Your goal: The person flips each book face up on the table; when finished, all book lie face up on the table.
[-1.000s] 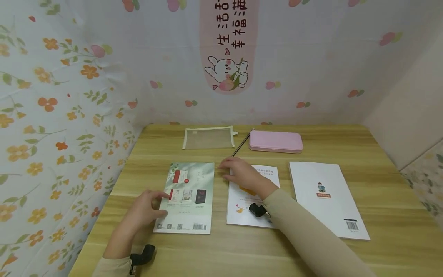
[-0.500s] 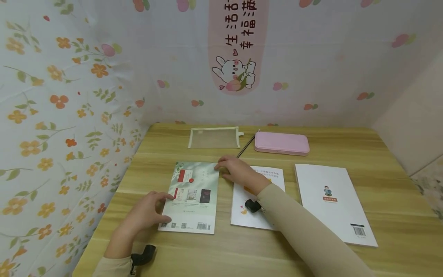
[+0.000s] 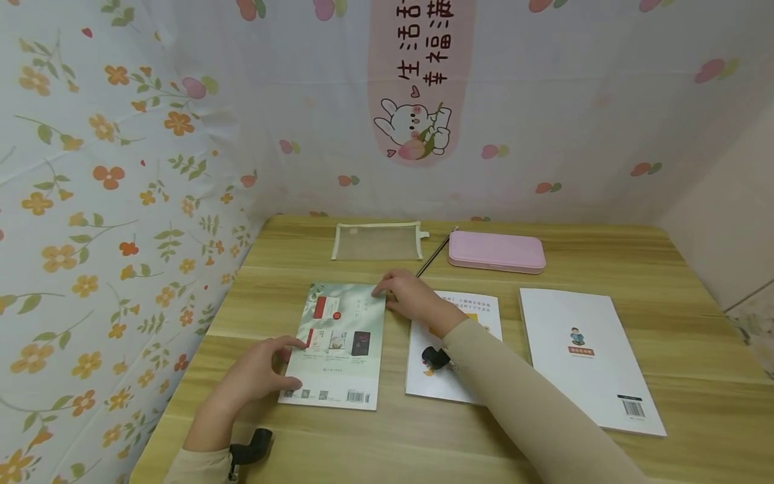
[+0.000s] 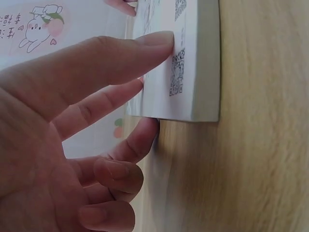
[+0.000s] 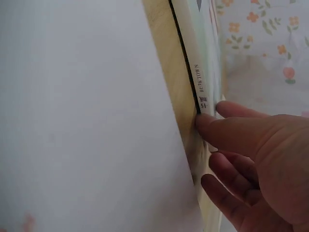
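Green book (image 3: 340,370) flat on table (image 3: 326,444), left of 2 white books (image 3: 580,386). Left hand (image 3: 256,371), digits apart, thumb on cover; right hand (image 3: 416,300), digits apart, touches diagonal corner, presumably to square it.

This looks like a small study corner, though whether it sits in a home or elsewhere cannot be told: the wood-grain bench (image 3: 314,444) carries a pale green book (image 3: 341,373), two white books (image 3: 605,383), a pink case (image 3: 497,252), a mesh zip pouch (image 3: 377,243) and a slim dark stick (image 3: 432,261). Flowered cloth (image 3: 121,222) hangs along the left, and a paler hanging (image 3: 302,87) with a cartoon rabbit (image 3: 414,128) covers the back.
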`<state>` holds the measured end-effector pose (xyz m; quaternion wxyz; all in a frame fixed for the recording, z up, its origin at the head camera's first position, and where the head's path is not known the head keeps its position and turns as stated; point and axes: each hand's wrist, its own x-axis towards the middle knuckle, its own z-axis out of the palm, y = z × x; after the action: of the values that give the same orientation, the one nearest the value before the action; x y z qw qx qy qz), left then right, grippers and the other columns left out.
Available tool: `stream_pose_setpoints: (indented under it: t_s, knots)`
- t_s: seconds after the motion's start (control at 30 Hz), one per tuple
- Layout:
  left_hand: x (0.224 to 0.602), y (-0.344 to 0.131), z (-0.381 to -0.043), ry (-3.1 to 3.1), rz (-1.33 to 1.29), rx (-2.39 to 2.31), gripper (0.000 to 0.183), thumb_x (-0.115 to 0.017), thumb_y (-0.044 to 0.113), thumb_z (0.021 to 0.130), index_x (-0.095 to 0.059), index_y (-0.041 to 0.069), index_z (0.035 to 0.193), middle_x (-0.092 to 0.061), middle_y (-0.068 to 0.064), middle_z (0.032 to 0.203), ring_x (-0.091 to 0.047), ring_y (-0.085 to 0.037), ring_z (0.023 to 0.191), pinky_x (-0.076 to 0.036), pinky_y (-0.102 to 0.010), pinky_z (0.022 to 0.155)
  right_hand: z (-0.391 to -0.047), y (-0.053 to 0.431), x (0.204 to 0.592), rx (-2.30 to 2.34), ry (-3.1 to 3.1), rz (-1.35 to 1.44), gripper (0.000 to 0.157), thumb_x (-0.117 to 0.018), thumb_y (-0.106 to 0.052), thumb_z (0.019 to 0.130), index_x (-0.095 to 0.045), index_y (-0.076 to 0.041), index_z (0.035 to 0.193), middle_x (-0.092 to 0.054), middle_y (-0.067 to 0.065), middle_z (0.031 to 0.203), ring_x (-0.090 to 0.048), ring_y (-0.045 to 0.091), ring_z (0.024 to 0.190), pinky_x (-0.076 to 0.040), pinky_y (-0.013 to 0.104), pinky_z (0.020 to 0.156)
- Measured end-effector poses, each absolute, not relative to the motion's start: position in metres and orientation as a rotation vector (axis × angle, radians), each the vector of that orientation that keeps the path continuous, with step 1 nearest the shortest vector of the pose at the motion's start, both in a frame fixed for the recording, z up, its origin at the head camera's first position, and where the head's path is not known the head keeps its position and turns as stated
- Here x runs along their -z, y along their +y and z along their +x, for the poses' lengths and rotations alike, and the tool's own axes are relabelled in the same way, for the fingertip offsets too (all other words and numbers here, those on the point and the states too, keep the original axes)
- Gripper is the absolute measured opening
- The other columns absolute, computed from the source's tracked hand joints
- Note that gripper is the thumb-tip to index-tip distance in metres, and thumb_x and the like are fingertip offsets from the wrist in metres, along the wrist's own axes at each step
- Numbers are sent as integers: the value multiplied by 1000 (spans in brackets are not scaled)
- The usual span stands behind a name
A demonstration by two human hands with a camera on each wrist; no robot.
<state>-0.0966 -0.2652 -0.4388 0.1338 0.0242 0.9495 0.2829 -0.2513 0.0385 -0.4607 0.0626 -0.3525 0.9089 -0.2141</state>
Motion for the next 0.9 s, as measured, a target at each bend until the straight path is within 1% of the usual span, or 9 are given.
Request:
stream_pose_setpoints:
  t_s: [0.1,0.2,0.3,0.4,0.53,0.63,0.73,0.83,0.9]
  knots:
    - [439,-266,-96,2744,57,-835,62,-96,20,68,-71,18,125,-70,-3,102,-61,-24,103,-46,-54,101,-251,37,461,660,2771,-1038,30,-76,-8,93,-76,-19,121,-61,11,129,-57,27,119,-50,42,102]
    - [440,-267,-96,2752,82,-830,61,-96,21,68,-72,18,123,-70,-2,102,-61,-23,103,-45,-54,102,-251,37,460,648,2819,-1023,27,-79,-11,91,-77,-19,117,-63,9,126,-59,26,116,-51,42,100]
    - [441,-269,-96,2773,129,-800,56,-97,22,68,-72,17,117,-67,0,99,-59,-20,98,-47,-50,97,-251,39,459,601,2869,-1035,24,-82,-17,89,-78,-19,113,-67,6,123,-62,26,117,-51,43,101]
    - [442,-269,-97,2785,185,-773,53,-97,25,67,-71,17,113,-64,1,96,-56,-18,91,-47,-44,90,-251,42,458,565,2876,-1037,23,-81,-20,90,-78,-19,113,-68,4,125,-63,27,120,-51,44,102]
    - [441,-274,-97,2770,271,-775,61,-98,29,65,-69,17,116,-63,2,98,-55,-17,90,-46,-41,86,-254,45,457,564,2864,-1029,24,-79,-23,92,-77,-20,115,-68,2,126,-62,27,123,-50,45,104]
    - [440,-279,-95,2750,341,-794,67,-100,31,60,-68,16,116,-64,2,101,-56,-17,95,-47,-43,90,-254,47,456,590,2853,-1022,24,-78,-23,93,-76,-20,116,-68,2,125,-61,27,124,-49,44,106]
    - [441,-283,-93,2741,392,-788,69,-101,34,58,-66,17,115,-63,4,104,-57,-17,99,-47,-43,93,-254,50,456,612,2832,-1017,23,-77,-24,94,-75,-18,116,-69,3,124,-61,27,124,-48,43,108]
    - [444,-286,-89,2749,416,-764,69,-100,34,59,-65,18,116,-63,5,106,-56,-16,100,-48,-40,92,-253,51,456,634,2805,-1027,22,-75,-24,96,-75,-16,117,-70,4,123,-63,26,121,-48,42,107]
    - [445,-286,-87,2767,421,-760,66,-99,30,62,-65,18,118,-63,5,107,-56,-16,99,-48,-37,90,-253,51,454,658,2791,-1032,23,-74,-23,96,-75,-15,118,-70,5,123,-64,26,118,-49,42,106]
